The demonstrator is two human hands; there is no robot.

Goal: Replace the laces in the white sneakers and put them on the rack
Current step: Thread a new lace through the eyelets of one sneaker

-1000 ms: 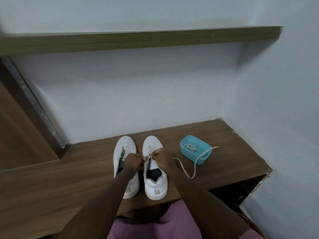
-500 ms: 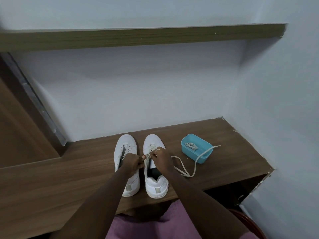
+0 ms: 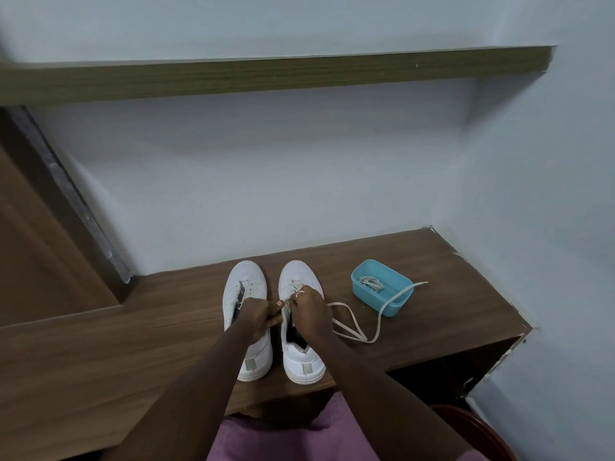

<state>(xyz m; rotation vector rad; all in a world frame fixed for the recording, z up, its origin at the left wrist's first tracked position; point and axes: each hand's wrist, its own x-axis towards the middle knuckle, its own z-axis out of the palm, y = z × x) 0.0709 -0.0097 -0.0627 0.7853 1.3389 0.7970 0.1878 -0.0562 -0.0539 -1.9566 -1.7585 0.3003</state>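
Lace (image 3: 380, 321) from the right sneaker (image 3: 299, 274) trails across the bench (image 3: 166, 327); left hand (image 3: 259, 316) and right hand (image 3: 309, 311) pinch it, hiding eyelets.

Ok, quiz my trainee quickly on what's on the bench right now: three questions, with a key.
1. True or false: the left hand and right hand both work at the sneaker nearer the blue tub.
2. The loose lace trailing from that sneaker: A) crosses the tub's rim, B) stops short of the tub, C) coils fully inside the tub.
3. What lies inside the tub?
Key: 1 true; 2 A; 3 a bundled lace.
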